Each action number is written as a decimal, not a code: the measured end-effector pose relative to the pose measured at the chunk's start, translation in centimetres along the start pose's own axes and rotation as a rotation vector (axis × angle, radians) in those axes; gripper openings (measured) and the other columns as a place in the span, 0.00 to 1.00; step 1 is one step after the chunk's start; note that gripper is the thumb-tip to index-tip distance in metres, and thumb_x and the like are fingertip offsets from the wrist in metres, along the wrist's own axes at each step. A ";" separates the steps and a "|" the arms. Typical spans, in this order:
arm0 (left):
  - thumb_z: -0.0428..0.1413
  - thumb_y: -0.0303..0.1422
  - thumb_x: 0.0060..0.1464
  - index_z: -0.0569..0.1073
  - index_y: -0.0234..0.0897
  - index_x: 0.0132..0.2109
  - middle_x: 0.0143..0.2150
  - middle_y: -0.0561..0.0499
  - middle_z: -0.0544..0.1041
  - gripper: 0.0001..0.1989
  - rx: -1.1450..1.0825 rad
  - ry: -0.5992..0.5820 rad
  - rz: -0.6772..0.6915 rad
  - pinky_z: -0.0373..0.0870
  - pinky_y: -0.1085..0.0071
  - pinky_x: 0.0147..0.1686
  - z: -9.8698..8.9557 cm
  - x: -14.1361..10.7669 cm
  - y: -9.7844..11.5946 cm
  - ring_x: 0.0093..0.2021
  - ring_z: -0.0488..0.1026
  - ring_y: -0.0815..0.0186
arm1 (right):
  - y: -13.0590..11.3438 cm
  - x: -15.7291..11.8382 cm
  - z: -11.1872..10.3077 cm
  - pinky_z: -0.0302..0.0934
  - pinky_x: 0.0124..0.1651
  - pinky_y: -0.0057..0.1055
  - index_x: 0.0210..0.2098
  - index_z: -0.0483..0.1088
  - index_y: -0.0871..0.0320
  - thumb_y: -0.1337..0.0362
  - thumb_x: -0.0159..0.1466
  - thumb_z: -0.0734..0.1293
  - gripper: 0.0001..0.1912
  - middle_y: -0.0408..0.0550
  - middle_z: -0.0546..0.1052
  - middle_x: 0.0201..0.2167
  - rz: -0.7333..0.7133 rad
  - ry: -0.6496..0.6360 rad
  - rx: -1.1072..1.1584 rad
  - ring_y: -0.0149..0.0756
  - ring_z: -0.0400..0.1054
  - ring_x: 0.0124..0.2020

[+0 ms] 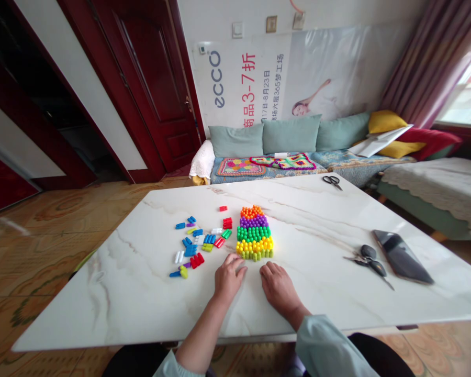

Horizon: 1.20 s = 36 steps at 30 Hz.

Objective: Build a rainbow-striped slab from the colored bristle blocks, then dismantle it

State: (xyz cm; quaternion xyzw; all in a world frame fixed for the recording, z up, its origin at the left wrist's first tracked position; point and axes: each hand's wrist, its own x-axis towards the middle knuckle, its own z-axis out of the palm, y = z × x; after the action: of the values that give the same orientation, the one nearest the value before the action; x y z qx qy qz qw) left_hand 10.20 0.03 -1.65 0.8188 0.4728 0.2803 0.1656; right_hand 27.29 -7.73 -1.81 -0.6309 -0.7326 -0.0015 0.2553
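Note:
Small plastic pieces stand packed in coloured bands near the table's middle: orange [251,211] at the far end, then purple [253,222], green [253,233], yellow [255,245] and olive-green [256,256] nearest me. At the block's near left corner is my left hand [229,276], its fingers bent beside the olive-green row; whether it holds a piece is too small to tell. My right hand [277,285] rests on the table just below the near right corner, fingers curled together, with their tips partly hidden. Loose blue [190,251], red [197,260] and white [179,257] pieces lie to the left.
The white marbled table [133,293] fills the foreground. Black-handled scissors [332,181] lie at its far right edge. Keys with a black fob [371,261] and a dark phone [402,256] are at the right. A sofa [290,137] stands behind the table.

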 end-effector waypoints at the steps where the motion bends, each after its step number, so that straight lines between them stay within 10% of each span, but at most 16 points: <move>1: 0.55 0.31 0.57 0.76 0.43 0.44 0.46 0.51 0.74 0.08 -0.020 0.019 -0.004 0.70 0.70 0.46 -0.1 0.0 0.0 0.45 0.73 0.64 | 0.0 0.0 0.0 0.52 0.39 0.31 0.32 0.63 0.58 0.74 0.63 0.57 0.07 0.47 0.67 0.31 0.001 0.000 0.002 0.36 0.60 0.34; 8: 0.56 0.30 0.53 0.70 0.38 0.50 0.50 0.44 0.69 0.16 -0.136 0.210 -0.051 0.71 0.63 0.50 -0.8 0.5 -1.1 0.50 0.71 0.60 | 0.1 0.0 0.0 0.52 0.39 0.31 0.32 0.63 0.58 0.73 0.64 0.57 0.07 0.47 0.67 0.30 -0.002 0.005 0.016 0.36 0.60 0.34; 15: 0.61 0.29 0.47 0.68 0.39 0.55 0.59 0.43 0.64 0.26 -0.047 0.144 -0.027 0.62 0.57 0.60 -2.2 -0.4 -4.5 0.60 0.62 0.55 | 0.1 -0.1 0.0 0.52 0.39 0.31 0.32 0.63 0.58 0.73 0.64 0.57 0.07 0.47 0.68 0.30 0.001 0.007 0.017 0.36 0.60 0.34; 22: 0.52 0.30 0.58 0.74 0.39 0.52 0.51 0.45 0.75 0.15 0.065 -0.022 -0.059 0.63 0.58 0.56 -3.2 1.0 -4.0 0.53 0.68 0.56 | 0.2 0.0 0.1 0.53 0.39 0.31 0.31 0.64 0.58 0.73 0.64 0.57 0.08 0.47 0.68 0.30 0.003 0.010 0.021 0.36 0.61 0.34; 29: 0.63 0.22 0.40 0.79 0.38 0.33 0.35 0.49 0.79 0.10 0.012 -0.185 -0.068 0.70 0.66 0.38 -3.8 4.2 -3.0 0.37 0.75 0.59 | 0.2 0.0 0.2 0.53 0.39 0.31 0.32 0.64 0.58 0.73 0.64 0.57 0.07 0.47 0.68 0.30 -0.005 0.015 0.020 0.36 0.61 0.34; 36: 0.58 0.21 0.46 0.76 0.37 0.36 0.34 0.52 0.78 0.09 -0.148 -0.052 -0.086 0.70 0.73 0.35 -3.3 3.7 -2.6 0.32 0.74 0.68 | 0.3 0.1 0.2 0.53 0.39 0.31 0.32 0.64 0.58 0.73 0.64 0.58 0.07 0.47 0.68 0.31 0.002 0.009 0.019 0.36 0.61 0.34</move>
State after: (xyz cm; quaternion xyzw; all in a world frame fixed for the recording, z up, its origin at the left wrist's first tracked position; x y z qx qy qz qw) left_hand 7.84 4.61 0.69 0.7902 0.4811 0.2860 0.2497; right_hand 27.51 -7.55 -2.08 -0.6290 -0.7309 0.0030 0.2646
